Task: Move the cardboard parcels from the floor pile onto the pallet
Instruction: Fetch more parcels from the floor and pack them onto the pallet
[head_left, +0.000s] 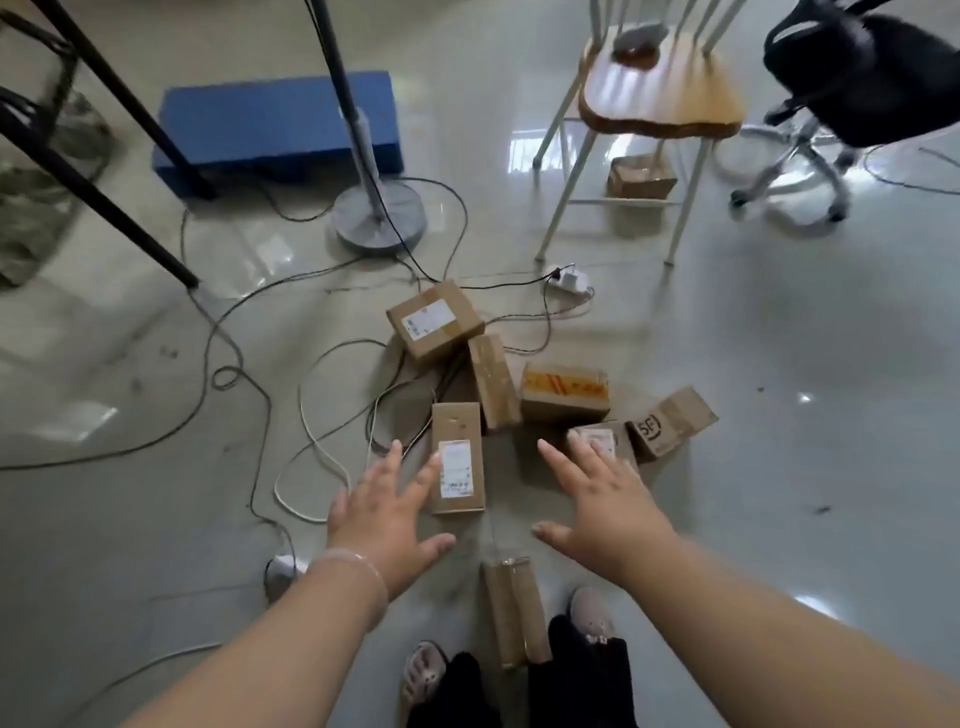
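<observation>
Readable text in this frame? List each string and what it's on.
"SF": black print on the side of the rightmost parcel.
White label on the tall parcel: print too blurred to read.
White label on the far parcel: too blurred to read.
Tape on the orange-striped parcel: markings unreadable.
Label on the small parcel: blurred.
Nothing else is legible.
</observation>
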